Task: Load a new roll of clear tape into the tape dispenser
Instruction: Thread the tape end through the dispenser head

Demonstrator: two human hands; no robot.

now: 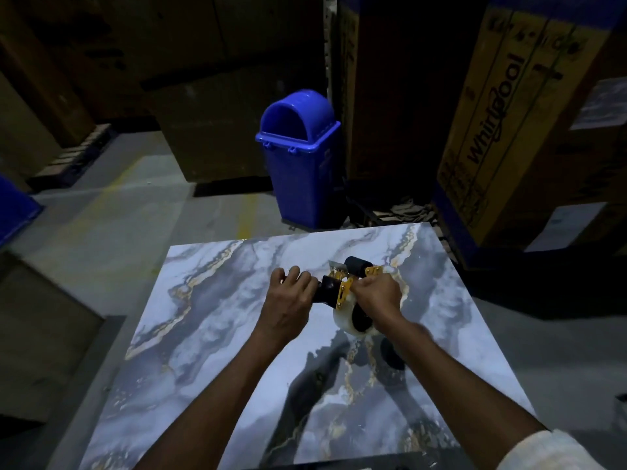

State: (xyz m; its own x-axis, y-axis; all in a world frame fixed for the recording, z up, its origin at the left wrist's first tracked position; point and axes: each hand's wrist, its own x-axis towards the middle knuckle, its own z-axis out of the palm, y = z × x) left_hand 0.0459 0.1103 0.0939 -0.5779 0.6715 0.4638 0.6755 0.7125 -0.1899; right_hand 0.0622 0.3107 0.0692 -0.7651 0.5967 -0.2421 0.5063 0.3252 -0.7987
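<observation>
A hand-held tape dispenser with a yellow metal frame, black handle and black roller is held above the marble-patterned table. A roll of clear tape sits on the dispenser's black hub, below the frame. My left hand grips the black handle from the left. My right hand is closed on the frame and the top of the roll. The toothed blade and roller point away from me. Part of the roll is hidden behind my right wrist.
A blue swing-lid bin stands on the floor beyond the table's far edge. Tall cardboard appliance boxes rise at the right and back. A blue crate edge shows at far left. Concrete floor lies left of the table.
</observation>
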